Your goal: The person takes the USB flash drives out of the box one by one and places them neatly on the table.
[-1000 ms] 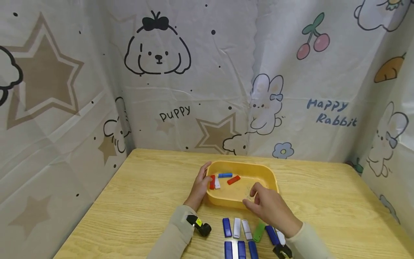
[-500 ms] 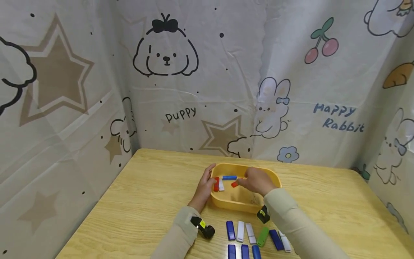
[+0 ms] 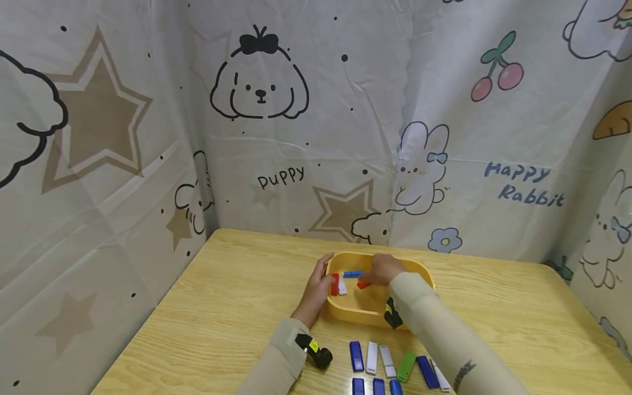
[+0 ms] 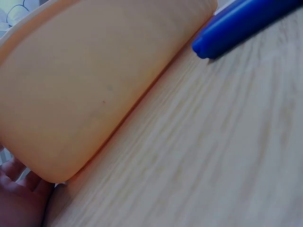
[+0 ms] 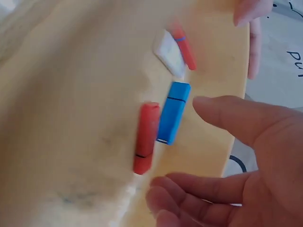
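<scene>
A yellow plastic tray (image 3: 353, 315) lies on the table. My left hand (image 3: 314, 292) grips its left end, thumb over the rim and fingers outside. Inside are a red stick (image 5: 146, 137) and a blue stick (image 5: 173, 112), both capped like USB flash drives, plus a white one (image 5: 169, 53) and a second red one (image 5: 184, 47) by the left wall. My right hand (image 3: 386, 269) reaches into the tray. In the right wrist view its thumb and fingers are spread apart beside the blue and red sticks, with nothing between them.
In front of the tray, similar sticks lie in rows on the wooden table (image 3: 207, 329): dark blue (image 3: 356, 356), white (image 3: 371, 357), green (image 3: 406, 366) and others. Printed cloth (image 3: 316, 120) hangs behind the table and at both sides.
My right hand has moved from above the tray's front rim forward and left into the tray, by the loose red stick. My left hand keeps its grip on the tray.
</scene>
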`<state>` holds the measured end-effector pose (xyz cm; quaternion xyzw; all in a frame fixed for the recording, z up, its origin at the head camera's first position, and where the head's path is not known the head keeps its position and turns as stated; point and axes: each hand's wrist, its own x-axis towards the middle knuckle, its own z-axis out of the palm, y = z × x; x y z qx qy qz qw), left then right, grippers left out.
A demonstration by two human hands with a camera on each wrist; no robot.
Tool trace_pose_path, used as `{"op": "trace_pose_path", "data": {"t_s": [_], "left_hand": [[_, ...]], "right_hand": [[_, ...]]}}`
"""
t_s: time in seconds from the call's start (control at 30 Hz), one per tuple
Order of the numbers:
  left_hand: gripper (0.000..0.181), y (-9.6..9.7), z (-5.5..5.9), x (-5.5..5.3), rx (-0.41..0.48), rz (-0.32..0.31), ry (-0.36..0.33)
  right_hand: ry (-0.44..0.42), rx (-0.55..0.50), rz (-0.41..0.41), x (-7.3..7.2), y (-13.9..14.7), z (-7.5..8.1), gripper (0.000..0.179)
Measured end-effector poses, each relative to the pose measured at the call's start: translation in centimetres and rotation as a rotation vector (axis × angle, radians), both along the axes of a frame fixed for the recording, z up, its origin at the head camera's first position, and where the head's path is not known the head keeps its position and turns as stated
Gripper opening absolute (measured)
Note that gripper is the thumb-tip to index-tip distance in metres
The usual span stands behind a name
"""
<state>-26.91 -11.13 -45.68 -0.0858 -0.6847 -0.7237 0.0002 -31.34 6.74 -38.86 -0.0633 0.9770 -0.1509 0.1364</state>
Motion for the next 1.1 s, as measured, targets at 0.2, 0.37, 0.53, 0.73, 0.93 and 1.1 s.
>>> {"op": "trace_pose_path", "data": {"t_s": [0.2,0.37,0.53,0.73,0.93,1.1], "left_hand": [[0.060,-0.1,-0.1,0.1,0.007,0.002,0.001],[0.060,0.0,-0.5,0.1,0.008,0.001,-0.008],[0.060,0.0,-0.6,0.1,0.012,0.002,-0.002],[0.061,-0.1,-0.6,0.0,0.038,-0.021,0.018],[0.060,-0.1,-0.5,0.0,0.047,-0.010,0.021],[0.060,-0.1,-0.3,0.0,0.064,-0.030,0.031]], "right_hand": [[-0.027,0.059,0.008,-1.7,-0.3,-0.6,0.037],[-0.083,0.094,-0.006,-2.2,0.0,-1.5,0.043],[-0.036,0.150,0.072,-1.9,-0.1,-1.4,0.046],[0.016,0.243,0.146,-1.6,-0.6,-1.2,0.041],[0.045,0.321,0.178,-1.3,-1.2,-1.1,0.041],[0.051,0.348,0.191,-1.7,-1.1,-1.1,0.044]]}}
